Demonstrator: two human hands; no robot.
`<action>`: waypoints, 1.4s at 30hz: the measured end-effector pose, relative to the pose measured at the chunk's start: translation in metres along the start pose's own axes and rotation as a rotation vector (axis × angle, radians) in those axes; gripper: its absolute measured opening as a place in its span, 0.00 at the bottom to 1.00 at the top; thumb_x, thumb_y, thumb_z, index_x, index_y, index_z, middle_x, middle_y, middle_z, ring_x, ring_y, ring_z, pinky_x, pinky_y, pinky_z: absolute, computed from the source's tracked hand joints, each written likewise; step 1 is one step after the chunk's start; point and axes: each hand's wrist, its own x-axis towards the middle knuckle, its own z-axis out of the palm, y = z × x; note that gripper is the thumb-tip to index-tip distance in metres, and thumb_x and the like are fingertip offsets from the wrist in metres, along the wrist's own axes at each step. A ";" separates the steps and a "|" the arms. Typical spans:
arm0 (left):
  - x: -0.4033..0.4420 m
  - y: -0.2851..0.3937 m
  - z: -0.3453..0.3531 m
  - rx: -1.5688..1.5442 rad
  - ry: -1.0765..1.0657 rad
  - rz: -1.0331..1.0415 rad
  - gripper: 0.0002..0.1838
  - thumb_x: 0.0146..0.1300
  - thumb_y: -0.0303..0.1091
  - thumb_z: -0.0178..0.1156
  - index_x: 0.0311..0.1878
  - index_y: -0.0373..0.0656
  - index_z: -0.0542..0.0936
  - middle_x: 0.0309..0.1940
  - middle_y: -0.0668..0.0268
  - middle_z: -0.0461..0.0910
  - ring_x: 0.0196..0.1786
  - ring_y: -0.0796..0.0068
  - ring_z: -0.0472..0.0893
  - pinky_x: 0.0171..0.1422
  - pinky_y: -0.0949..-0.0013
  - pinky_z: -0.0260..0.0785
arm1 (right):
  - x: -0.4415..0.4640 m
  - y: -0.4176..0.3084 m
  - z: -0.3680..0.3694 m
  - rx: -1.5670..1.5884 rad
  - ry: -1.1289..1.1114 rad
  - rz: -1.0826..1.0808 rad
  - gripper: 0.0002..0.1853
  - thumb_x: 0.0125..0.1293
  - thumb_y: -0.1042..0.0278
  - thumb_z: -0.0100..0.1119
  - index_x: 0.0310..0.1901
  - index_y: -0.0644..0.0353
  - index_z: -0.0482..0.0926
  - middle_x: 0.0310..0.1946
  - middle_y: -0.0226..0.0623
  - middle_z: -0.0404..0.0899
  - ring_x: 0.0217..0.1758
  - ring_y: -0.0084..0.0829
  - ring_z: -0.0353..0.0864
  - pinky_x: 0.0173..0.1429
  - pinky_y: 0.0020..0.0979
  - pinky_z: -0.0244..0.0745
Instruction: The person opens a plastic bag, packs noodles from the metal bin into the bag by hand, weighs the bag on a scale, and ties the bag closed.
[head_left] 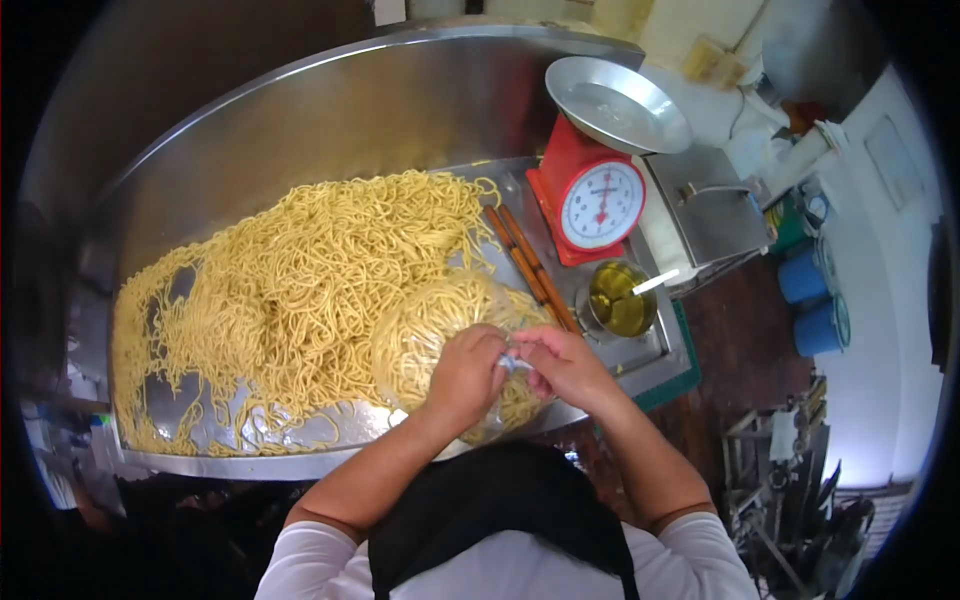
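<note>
A clear plastic bag [430, 315] full of yellow noodles lies at the front of the metal table, close to my body. My left hand [468, 368] is closed on the gathered neck of the bag. Right beside it, my right hand [560, 365] pinches a whitish strip at the same neck; whether this is a tie or the bag's own twisted plastic I cannot tell. Behind and to the left of the bag spreads a large heap of loose yellow noodles [310, 250].
A red dial scale [598, 205] with a metal pan [618, 105] stands at the back right. Before it are wooden sticks [528, 262] and a bowl of yellow oil [618, 300] with a white handle. A raised metal wall [380, 110] borders the table's back. Blue bins [815, 300] stand right.
</note>
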 end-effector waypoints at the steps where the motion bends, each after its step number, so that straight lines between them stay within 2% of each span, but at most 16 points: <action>1: 0.003 0.000 -0.003 -0.027 -0.076 -0.023 0.14 0.45 0.22 0.62 0.38 0.41 0.78 0.37 0.56 0.77 0.43 0.51 0.77 0.49 0.55 0.69 | -0.004 -0.005 0.005 -0.003 0.026 -0.048 0.13 0.71 0.60 0.55 0.47 0.61 0.78 0.22 0.26 0.73 0.22 0.18 0.71 0.26 0.25 0.67; 3: 0.008 0.004 -0.014 -0.080 -0.229 -0.068 0.12 0.44 0.21 0.61 0.36 0.40 0.77 0.39 0.55 0.78 0.44 0.50 0.77 0.50 0.55 0.69 | -0.006 -0.009 0.014 -0.093 0.073 -0.176 0.14 0.70 0.58 0.57 0.46 0.61 0.78 0.21 0.26 0.73 0.21 0.19 0.70 0.25 0.26 0.67; 5: 0.010 0.008 -0.027 -0.070 -0.115 0.000 0.12 0.43 0.20 0.61 0.34 0.41 0.78 0.41 0.54 0.79 0.46 0.50 0.78 0.50 0.54 0.70 | -0.007 -0.009 0.019 -0.270 0.118 -0.334 0.15 0.69 0.56 0.59 0.43 0.62 0.79 0.20 0.25 0.72 0.20 0.19 0.69 0.25 0.27 0.66; 9: 0.008 0.002 -0.074 0.326 -0.104 0.074 0.12 0.42 0.19 0.59 0.33 0.42 0.79 0.41 0.52 0.80 0.49 0.47 0.78 0.55 0.52 0.69 | 0.010 0.040 -0.010 -0.502 0.229 -0.228 0.16 0.67 0.54 0.63 0.33 0.61 0.79 0.17 0.27 0.72 0.20 0.18 0.68 0.24 0.29 0.63; 12: 0.006 -0.002 -0.074 0.229 -0.238 -0.006 0.10 0.49 0.20 0.62 0.38 0.39 0.80 0.41 0.58 0.82 0.50 0.58 0.79 0.58 0.59 0.70 | -0.006 0.017 0.001 -0.598 0.119 -0.143 0.14 0.63 0.58 0.66 0.28 0.60 0.79 0.18 0.28 0.74 0.22 0.17 0.69 0.26 0.28 0.66; 14: 0.004 -0.008 -0.055 -0.467 -0.282 -0.419 0.10 0.55 0.23 0.63 0.42 0.37 0.80 0.42 0.62 0.83 0.47 0.66 0.80 0.56 0.65 0.70 | -0.021 0.000 0.000 -0.481 0.002 -0.115 0.13 0.60 0.60 0.69 0.29 0.60 0.79 0.22 0.32 0.78 0.24 0.21 0.73 0.29 0.29 0.71; 16: 0.010 0.002 -0.037 -0.990 -0.196 -0.672 0.11 0.64 0.27 0.62 0.48 0.35 0.79 0.43 0.69 0.82 0.42 0.79 0.78 0.49 0.74 0.71 | -0.025 -0.011 0.003 -0.584 0.049 -0.517 0.10 0.57 0.63 0.68 0.30 0.58 0.78 0.30 0.35 0.80 0.30 0.34 0.78 0.36 0.33 0.75; 18: 0.010 0.002 -0.017 -0.803 -0.121 -0.597 0.12 0.62 0.25 0.61 0.49 0.36 0.78 0.42 0.68 0.82 0.42 0.77 0.78 0.48 0.72 0.72 | -0.023 -0.022 0.007 -0.779 0.171 -0.866 0.07 0.55 0.67 0.67 0.34 0.56 0.80 0.43 0.37 0.80 0.43 0.41 0.82 0.46 0.37 0.77; 20: 0.002 -0.007 0.000 -0.474 -0.032 -0.426 0.15 0.59 0.23 0.60 0.52 0.38 0.78 0.37 0.64 0.82 0.39 0.74 0.79 0.44 0.70 0.73 | -0.014 -0.024 0.007 -0.851 0.259 -0.924 0.08 0.56 0.67 0.67 0.38 0.55 0.82 0.42 0.37 0.81 0.43 0.40 0.82 0.45 0.37 0.78; 23: -0.004 -0.014 0.001 -0.369 -0.166 -0.346 0.18 0.57 0.21 0.60 0.52 0.40 0.76 0.35 0.60 0.81 0.35 0.72 0.80 0.42 0.69 0.73 | -0.004 -0.012 0.006 -0.857 0.325 -0.943 0.10 0.58 0.68 0.66 0.42 0.53 0.83 0.40 0.35 0.82 0.41 0.39 0.83 0.43 0.37 0.79; 27: -0.005 -0.010 0.003 -0.396 -0.119 -0.330 0.17 0.58 0.21 0.59 0.52 0.42 0.75 0.35 0.58 0.81 0.35 0.65 0.82 0.41 0.66 0.73 | -0.003 -0.002 0.009 -0.875 0.290 -0.977 0.13 0.55 0.68 0.69 0.44 0.52 0.85 0.38 0.35 0.84 0.40 0.39 0.84 0.42 0.35 0.79; 28: -0.004 -0.006 0.003 -0.422 -0.101 -0.342 0.20 0.56 0.22 0.60 0.53 0.42 0.74 0.37 0.57 0.81 0.39 0.58 0.82 0.43 0.63 0.73 | -0.005 -0.001 0.010 -0.888 0.271 -0.944 0.10 0.57 0.67 0.67 0.42 0.52 0.84 0.38 0.35 0.83 0.38 0.40 0.84 0.40 0.37 0.79; 30: 0.004 0.012 -0.010 -0.151 -0.107 -0.269 0.22 0.53 0.22 0.62 0.54 0.43 0.74 0.37 0.57 0.80 0.41 0.56 0.80 0.45 0.60 0.73 | -0.007 -0.001 0.012 -0.916 0.235 -0.876 0.06 0.61 0.65 0.62 0.38 0.52 0.82 0.36 0.36 0.82 0.36 0.42 0.82 0.37 0.39 0.77; 36: -0.005 0.009 -0.006 0.153 -0.102 -0.005 0.23 0.47 0.21 0.63 0.50 0.42 0.78 0.35 0.57 0.77 0.41 0.53 0.78 0.46 0.57 0.71 | 0.011 0.011 0.012 -0.781 0.262 -0.372 0.08 0.66 0.64 0.53 0.41 0.55 0.80 0.32 0.46 0.80 0.34 0.44 0.81 0.37 0.39 0.76; 39: -0.010 0.001 -0.003 0.092 -0.035 0.051 0.17 0.48 0.22 0.62 0.44 0.42 0.80 0.32 0.57 0.76 0.39 0.52 0.76 0.44 0.57 0.70 | 0.015 0.016 0.002 -0.544 0.065 -0.263 0.10 0.69 0.67 0.50 0.44 0.59 0.80 0.31 0.43 0.81 0.30 0.37 0.82 0.34 0.34 0.76; 42: -0.010 -0.004 0.001 0.004 0.043 0.034 0.11 0.48 0.23 0.62 0.38 0.41 0.79 0.30 0.57 0.74 0.37 0.51 0.75 0.42 0.56 0.69 | 0.009 0.005 -0.002 -0.066 -0.078 0.019 0.11 0.72 0.68 0.48 0.47 0.62 0.79 0.32 0.36 0.81 0.30 0.25 0.79 0.34 0.27 0.74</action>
